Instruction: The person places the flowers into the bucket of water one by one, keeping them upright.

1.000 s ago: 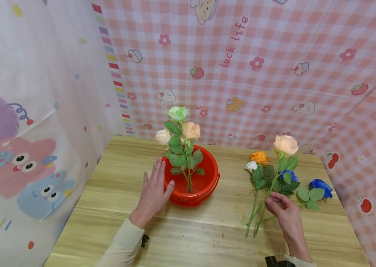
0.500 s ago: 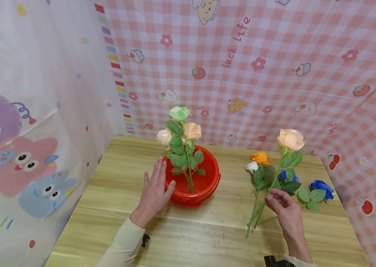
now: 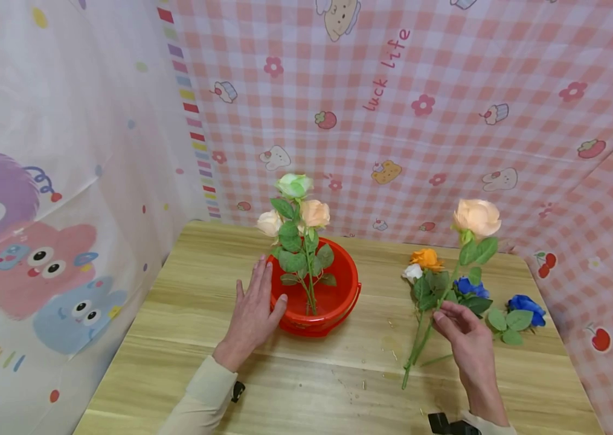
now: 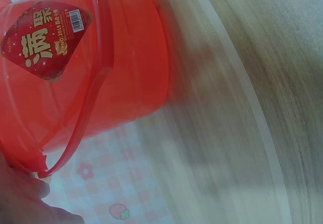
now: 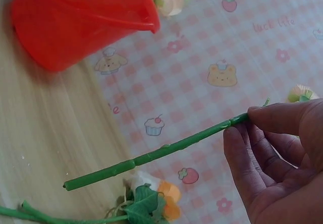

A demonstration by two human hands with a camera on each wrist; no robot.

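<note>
My right hand [image 3: 468,339] pinches the green stem of a peach rose [image 3: 477,219] between thumb and fingers. Its bloom stands upright above the other flowers. In the right wrist view the cut stem [image 5: 161,153] juts out past the fingertips, free of the table. My left hand [image 3: 254,315] rests against the left side of a red bucket [image 3: 311,330], fingers straight along the rim. Inside the bucket stand a green rose [image 3: 294,185], a second peach rose [image 3: 315,213] and a cream rose [image 3: 270,223]. The bucket's handle [image 4: 103,37] hangs down its side.
Right of the bucket lie an orange rose [image 3: 427,259], a small white rose [image 3: 412,273] and two blue roses, one [image 3: 526,309] near the table's right edge. Small wet-looking spots dot the wooden table [image 3: 339,393]. Printed cloth [image 3: 371,139] hangs behind.
My right hand has raised the peach rose; its bloom is higher and a little further right, and its stem end has lifted. The left hand and bucket stay put.
</note>
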